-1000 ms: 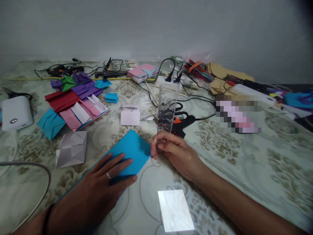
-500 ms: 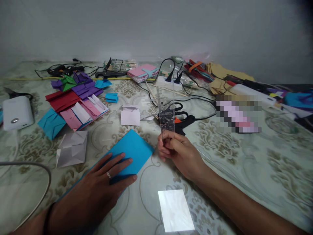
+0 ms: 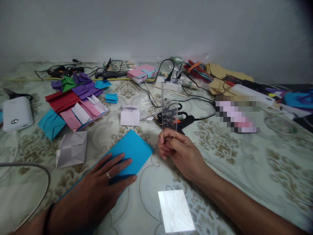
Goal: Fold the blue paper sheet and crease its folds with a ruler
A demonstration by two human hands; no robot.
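Observation:
Under my left hand [image 3: 105,182] lies a blue sheet of paper [image 3: 133,148], its far corner pointing away from me. The fingers of that hand are spread flat on the paper. My right hand [image 3: 179,150] is closed around the lower end of a clear plastic ruler [image 3: 169,111], which stands up from the fist just right of the paper. Behind the ruler, partly seen through it, are black-handled scissors [image 3: 184,116] and a black glue gun [image 3: 187,123]. The near end of the ruler is hidden in my fingers.
Folded papers in pink [image 3: 70,122], red [image 3: 62,99] and purple [image 3: 84,89] lie at the left. A white power bank [image 3: 17,114] sits at the left edge. Cables run to a white power strip [image 3: 171,84] at the back. Brown paper [image 3: 228,76] lies back right.
The ruler has shifted slightly to the right in my right hand. My left hand stays flat on the blue paper.

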